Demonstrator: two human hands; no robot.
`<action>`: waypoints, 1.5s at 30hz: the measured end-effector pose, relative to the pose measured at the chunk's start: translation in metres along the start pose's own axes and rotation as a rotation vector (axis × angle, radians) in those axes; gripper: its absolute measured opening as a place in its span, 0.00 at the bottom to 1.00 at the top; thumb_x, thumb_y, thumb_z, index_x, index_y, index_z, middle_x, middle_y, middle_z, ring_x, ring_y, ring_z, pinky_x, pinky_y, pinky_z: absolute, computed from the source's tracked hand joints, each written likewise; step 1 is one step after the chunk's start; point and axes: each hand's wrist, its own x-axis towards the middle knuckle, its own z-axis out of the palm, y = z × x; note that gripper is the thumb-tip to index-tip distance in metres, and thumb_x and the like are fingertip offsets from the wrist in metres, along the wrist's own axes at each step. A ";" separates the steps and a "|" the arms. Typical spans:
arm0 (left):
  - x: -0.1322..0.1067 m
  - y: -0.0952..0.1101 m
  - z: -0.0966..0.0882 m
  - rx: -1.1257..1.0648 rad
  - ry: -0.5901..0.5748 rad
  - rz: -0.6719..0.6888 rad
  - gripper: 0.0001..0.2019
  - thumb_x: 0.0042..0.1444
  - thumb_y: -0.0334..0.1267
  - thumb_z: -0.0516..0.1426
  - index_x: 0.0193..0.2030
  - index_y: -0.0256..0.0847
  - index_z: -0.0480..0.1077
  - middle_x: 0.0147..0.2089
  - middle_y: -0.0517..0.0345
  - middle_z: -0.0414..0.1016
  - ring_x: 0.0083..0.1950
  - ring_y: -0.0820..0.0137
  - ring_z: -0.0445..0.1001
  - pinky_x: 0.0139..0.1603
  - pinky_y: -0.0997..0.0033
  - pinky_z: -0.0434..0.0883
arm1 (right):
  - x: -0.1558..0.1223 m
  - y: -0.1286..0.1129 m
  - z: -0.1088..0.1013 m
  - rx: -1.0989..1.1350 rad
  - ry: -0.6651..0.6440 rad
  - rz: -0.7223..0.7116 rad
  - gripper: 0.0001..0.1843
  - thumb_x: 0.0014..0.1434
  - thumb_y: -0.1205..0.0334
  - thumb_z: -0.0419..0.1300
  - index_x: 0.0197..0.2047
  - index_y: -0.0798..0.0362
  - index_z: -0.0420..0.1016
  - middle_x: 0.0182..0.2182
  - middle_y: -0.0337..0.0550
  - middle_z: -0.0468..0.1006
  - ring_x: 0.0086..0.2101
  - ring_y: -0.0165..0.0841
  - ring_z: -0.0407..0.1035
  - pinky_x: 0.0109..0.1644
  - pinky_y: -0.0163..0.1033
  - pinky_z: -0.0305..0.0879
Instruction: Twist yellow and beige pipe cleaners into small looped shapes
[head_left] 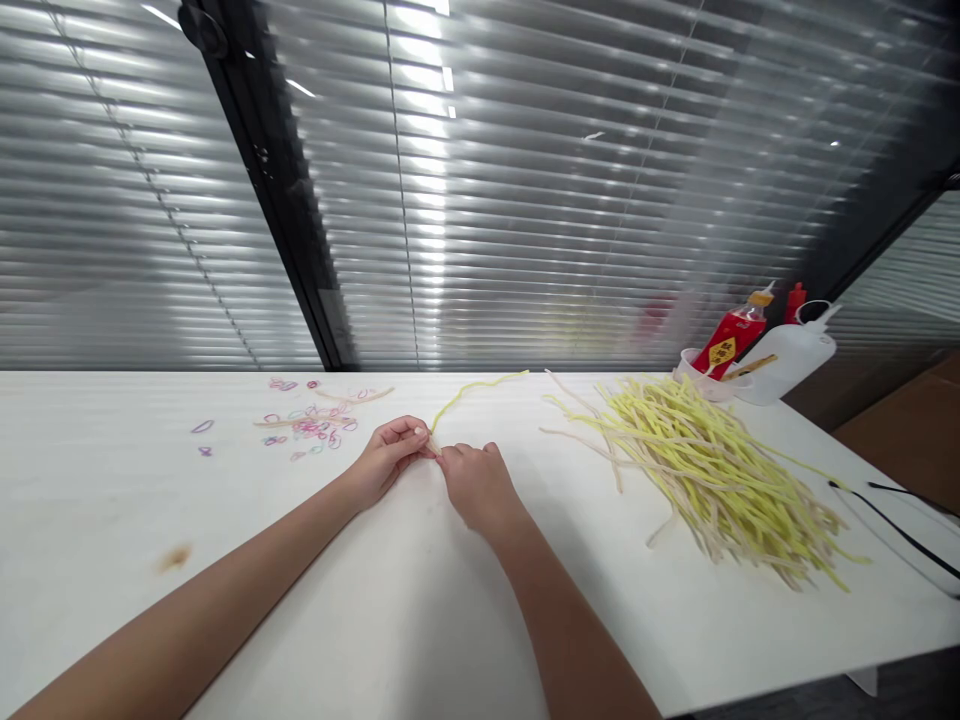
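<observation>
Your hands meet near the middle of the table, both close to its surface. Your left hand pinches the near part of a yellow strand between thumb and fingers. Your right hand is curled, back upward, with its fingertips at the near end just beside the left fingertips — its thumb is hidden, so I cannot tell whether it grips the strand too. A short pale piece shows between your fingertips; whether it belongs to the strand I cannot tell. From your left hand the strand runs far and to the right, its free end close to the table's far edge.

Far left of your hands lies a loose scatter of small coloured bands, mostly pink and purple, with pale strips among them. Nearer, to the left of your left arm, the table carries a brown stain.

On the right, well apart from your right hand, a big heap of yellow and pale strands lies spread, a few loose ones straying to its left. Beyond it, at the far right, a red bottle leans in a clear tub, beside a white bottle. Blinds stand behind the table.
</observation>
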 end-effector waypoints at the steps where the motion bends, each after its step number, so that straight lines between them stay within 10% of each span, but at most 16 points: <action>1: 0.000 0.000 0.000 -0.006 0.006 0.000 0.08 0.47 0.37 0.64 0.30 0.38 0.70 0.25 0.59 0.75 0.31 0.69 0.75 0.39 0.70 0.69 | 0.000 0.000 0.000 0.009 -0.003 -0.003 0.17 0.67 0.62 0.40 0.36 0.53 0.69 0.31 0.44 0.77 0.30 0.33 0.70 0.36 0.40 0.52; 35: 0.006 0.000 -0.008 -0.034 -0.058 -0.064 0.06 0.45 0.36 0.65 0.29 0.37 0.75 0.29 0.57 0.73 0.33 0.70 0.72 0.42 0.71 0.67 | -0.001 0.016 -0.014 0.216 0.028 -0.031 0.12 0.66 0.58 0.49 0.41 0.51 0.72 0.35 0.40 0.78 0.36 0.30 0.70 0.38 0.36 0.53; 45: 0.003 0.000 0.001 0.029 0.032 -0.040 0.07 0.48 0.38 0.64 0.32 0.37 0.74 0.25 0.57 0.74 0.30 0.72 0.71 0.39 0.73 0.67 | -0.003 0.019 -0.014 0.736 0.243 0.161 0.13 0.59 0.55 0.54 0.42 0.50 0.75 0.35 0.40 0.77 0.30 0.29 0.67 0.36 0.34 0.62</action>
